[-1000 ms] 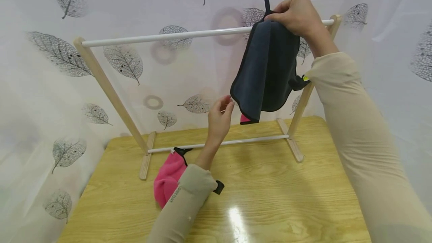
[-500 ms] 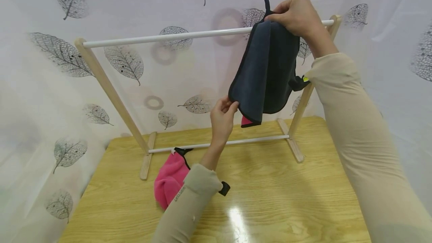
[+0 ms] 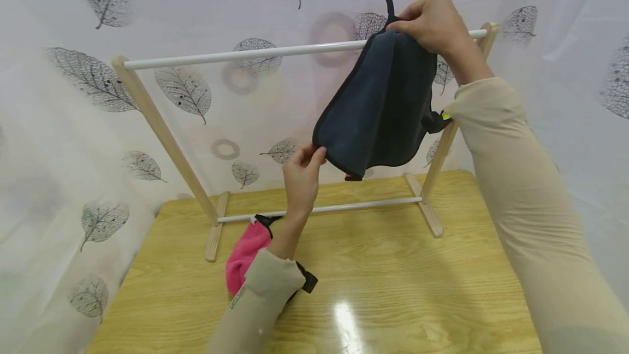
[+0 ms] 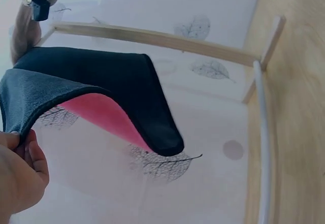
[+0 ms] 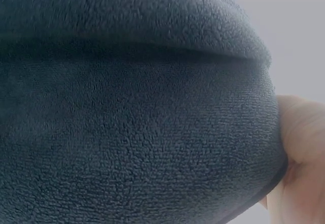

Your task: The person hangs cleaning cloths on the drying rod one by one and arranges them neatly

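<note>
A dark blue-grey fleece cloth point(image 3: 351, 119) with black edging hangs in front of the rack's white top rail point(image 3: 221, 57). My right hand point(image 3: 434, 23) pinches its upper edge, beside a black loop point(image 3: 388, 4) that stands up. Lower down, my left hand point(image 3: 301, 179) pinches the cloth's left corner between thumb and fingers. From the left wrist view, the cloth's other side shows as a pink face point(image 4: 104, 113). Fleece fills most of the right wrist view, my right hand point(image 5: 304, 142) at its edge. On the table, a pink fleece cloth point(image 3: 245, 255) lies partly hidden behind my left forearm.
The wooden rack stands on a wood-grain table point(image 3: 393, 277), with splayed left post point(image 3: 162, 133) and right post point(image 3: 437, 157). A white lower bar point(image 3: 363, 205) runs between its feet. Behind hangs a white curtain point(image 3: 275, 102) printed with leaves.
My left hand has reached the cloth's lower corner, taken hold of it and drawn it out leftward, spreading the cloth wider. The right hand stays where it was.
</note>
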